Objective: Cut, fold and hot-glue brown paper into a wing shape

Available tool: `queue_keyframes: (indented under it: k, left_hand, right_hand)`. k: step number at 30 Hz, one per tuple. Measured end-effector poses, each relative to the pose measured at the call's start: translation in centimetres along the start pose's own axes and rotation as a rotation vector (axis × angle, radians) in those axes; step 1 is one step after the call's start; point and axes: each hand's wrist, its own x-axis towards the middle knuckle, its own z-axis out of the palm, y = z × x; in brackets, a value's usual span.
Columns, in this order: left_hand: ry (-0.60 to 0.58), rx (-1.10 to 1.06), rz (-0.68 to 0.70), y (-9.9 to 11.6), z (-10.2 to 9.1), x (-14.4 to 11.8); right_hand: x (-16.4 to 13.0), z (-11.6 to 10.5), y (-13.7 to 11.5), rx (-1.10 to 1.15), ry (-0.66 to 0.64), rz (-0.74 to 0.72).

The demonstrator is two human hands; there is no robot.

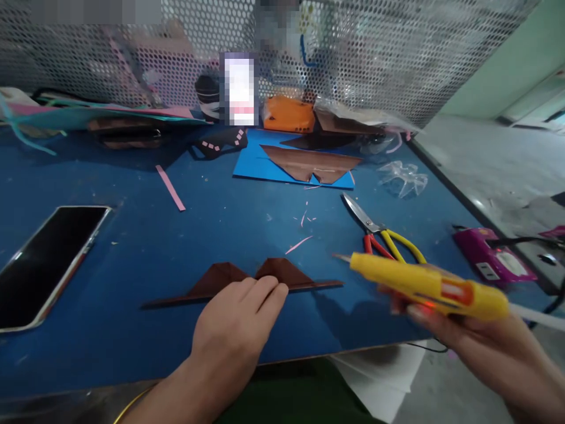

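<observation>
A folded brown paper shape with two peaks and long thin wings lies on the blue table near its front edge. My left hand rests on it, fingertips pressing the paper's middle. My right hand grips a yellow glue gun off the table's right front corner. Its nozzle points left toward the paper's right wing and stays a short way from it. A white glue stick juts out of the gun's back end.
Scissors with red and yellow handles lie behind the gun. A phone lies at the left. Another brown folded piece sits on a blue sheet farther back. A pink strip, a purple device and a mesh screen are around.
</observation>
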Motion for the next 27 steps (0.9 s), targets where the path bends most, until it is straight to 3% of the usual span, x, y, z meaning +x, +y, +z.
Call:
queue_keyframes:
  k: [3,7,10,18,27]
  left_hand:
    - [0.0,-0.007,-0.007,0.0,0.3,-0.3]
    - [0.002,-0.022,0.022,0.0,0.7,-0.7]
    - [0.019,-0.019,0.047,0.2,0.5,-0.7]
    - [-0.093,0.008,-0.029,0.4,-0.8,0.2]
    - [-0.14,0.021,-0.01,0.4,-0.3,0.0]
  right_hand:
    - [0.1,0.1,-0.9,0.074,-0.252,-0.072]
    - [0.8,-0.1,-2.2,-0.067,-0.23,-0.183]
    - [1.1,-0.1,-2.7,-0.096,-0.283,-0.232]
    - [2.1,0.2,-3.1,-0.222,-0.337,-0.303]
    - [2.0,1.4,-4.3,-0.187,-0.263,-0.235]
